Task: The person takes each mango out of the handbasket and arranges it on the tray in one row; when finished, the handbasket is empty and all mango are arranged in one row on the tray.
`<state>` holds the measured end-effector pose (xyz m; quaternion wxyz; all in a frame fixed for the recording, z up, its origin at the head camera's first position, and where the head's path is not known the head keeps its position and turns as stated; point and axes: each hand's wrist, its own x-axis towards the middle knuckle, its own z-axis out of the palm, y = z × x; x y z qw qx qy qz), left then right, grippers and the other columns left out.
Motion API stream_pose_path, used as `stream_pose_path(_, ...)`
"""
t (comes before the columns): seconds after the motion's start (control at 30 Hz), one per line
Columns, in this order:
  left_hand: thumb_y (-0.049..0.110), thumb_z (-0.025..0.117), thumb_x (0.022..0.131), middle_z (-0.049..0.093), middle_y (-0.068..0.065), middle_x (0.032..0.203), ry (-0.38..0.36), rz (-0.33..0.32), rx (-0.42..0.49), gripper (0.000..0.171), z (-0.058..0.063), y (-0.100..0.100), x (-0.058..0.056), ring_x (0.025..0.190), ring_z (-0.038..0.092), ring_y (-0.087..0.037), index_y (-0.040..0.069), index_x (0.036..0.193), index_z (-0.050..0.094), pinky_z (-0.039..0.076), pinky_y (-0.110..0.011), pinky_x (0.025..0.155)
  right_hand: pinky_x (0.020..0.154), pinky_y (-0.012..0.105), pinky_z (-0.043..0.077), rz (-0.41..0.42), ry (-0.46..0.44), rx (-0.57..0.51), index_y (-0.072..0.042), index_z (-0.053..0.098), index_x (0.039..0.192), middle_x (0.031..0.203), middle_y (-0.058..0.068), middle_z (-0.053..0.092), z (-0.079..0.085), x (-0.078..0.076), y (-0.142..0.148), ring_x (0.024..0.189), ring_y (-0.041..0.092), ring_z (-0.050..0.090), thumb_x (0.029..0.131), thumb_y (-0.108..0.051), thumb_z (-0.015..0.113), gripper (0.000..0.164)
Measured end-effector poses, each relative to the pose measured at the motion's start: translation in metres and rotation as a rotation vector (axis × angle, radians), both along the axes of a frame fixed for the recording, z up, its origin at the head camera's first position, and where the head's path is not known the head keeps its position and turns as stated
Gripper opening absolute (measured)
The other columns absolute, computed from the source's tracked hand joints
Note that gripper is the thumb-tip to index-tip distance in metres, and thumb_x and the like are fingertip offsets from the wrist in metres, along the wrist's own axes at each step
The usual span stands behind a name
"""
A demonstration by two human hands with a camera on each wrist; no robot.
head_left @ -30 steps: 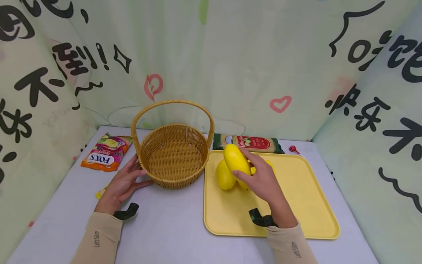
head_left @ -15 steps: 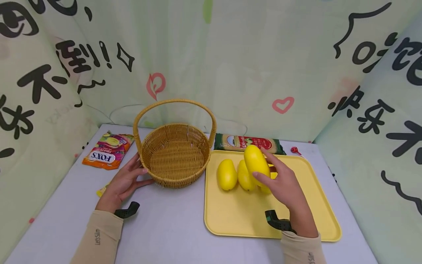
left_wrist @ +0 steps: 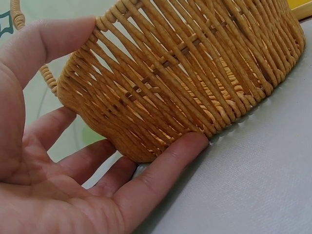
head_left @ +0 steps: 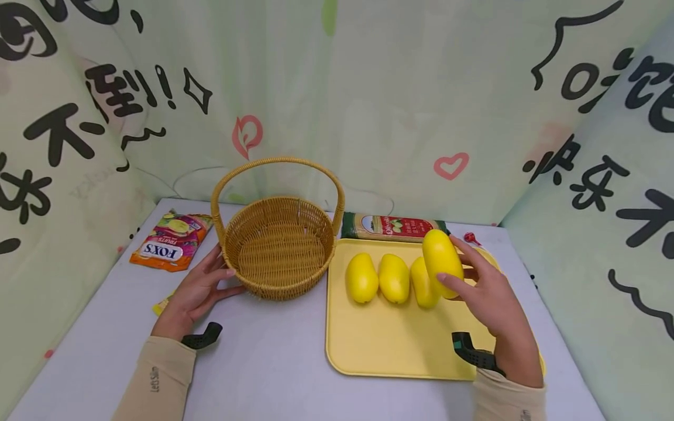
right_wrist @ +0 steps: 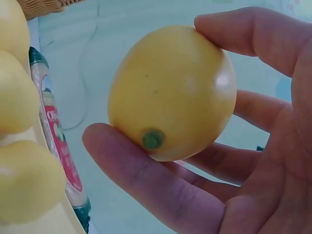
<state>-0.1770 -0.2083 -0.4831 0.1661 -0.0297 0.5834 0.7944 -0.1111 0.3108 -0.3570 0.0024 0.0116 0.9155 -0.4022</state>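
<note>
My right hand grips a smooth yellow mango above the tray, thumb on one side and fingers on the other. The right wrist view shows the green stem nub on the end of this mango. Three more mangoes lie in a row on the yellow tray, the rightmost partly hidden behind the held one. My left hand rests against the left side of a wicker basket with a tall handle. In the left wrist view, spread fingertips touch the woven wall, one at the rim and one low down.
A FOX'S candy bag lies left of the basket. A small yellow packet shows partly behind my left wrist. Behind the tray lies a long green-ended packet, with a red lollipop to its right. A printed curtain encloses the table.
My right hand has moved right with the mango, from above the left fruits to above the rightmost, so the others show more fully. My left hand stays at the basket.
</note>
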Motion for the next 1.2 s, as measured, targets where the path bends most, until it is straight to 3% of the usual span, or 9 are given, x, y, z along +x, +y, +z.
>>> stream_pose_path(0.27,0.002,0.054,0.107,0.003,0.0,0.181,-0.008,0.0,0.002,0.085,0.001,0.0,-0.001,0.163,0.022,-0.036,0.046,0.168,0.013,0.046,-0.063,0.115,0.072,0.022,0.063,-0.064,-0.012,-0.036,-0.034,0.024,0.17,0.153,0.028,0.047,0.0,0.001,0.02,0.121,0.039,0.056,0.103,-0.038,0.069,0.08)
stream_pose_path(0.57,0.007,0.057,0.107,0.004,-0.004,0.181,0.017,-0.021,-0.01,0.085,0.001,-0.001,-0.002,0.161,0.024,-0.035,0.046,0.168,0.013,0.05,-0.06,0.113,0.072,0.023,0.064,-0.107,-0.018,-0.056,-0.029,0.023,0.17,0.153,0.031,0.047,-0.012,-0.006,0.045,0.115,0.037,0.061,0.105,-0.038,0.066,0.079)
stream_pose_path(0.8,0.006,0.056,0.108,0.003,-0.003,0.181,0.008,-0.021,-0.008,0.085,0.001,-0.002,-0.002,0.162,0.022,-0.036,0.048,0.168,0.013,0.046,-0.062,0.114,0.072,0.022,0.064,-0.18,-0.036,-0.059,-0.027,0.021,0.171,0.156,0.033,0.043,-0.015,-0.006,0.06,0.107,0.025,0.061,0.104,-0.042,0.066,0.083)
stream_pose_path(1.2,0.01,0.057,0.109,0.005,-0.004,0.181,0.025,-0.018,-0.028,0.082,0.001,-0.001,-0.001,0.159,0.028,-0.033,0.047,0.168,0.014,0.05,-0.061,0.112,0.07,0.019,0.063,-0.216,-0.056,0.005,-0.028,0.02,0.171,0.157,0.034,0.042,-0.021,-0.011,0.055,0.115,0.04,0.059,0.103,-0.045,0.067,0.084)
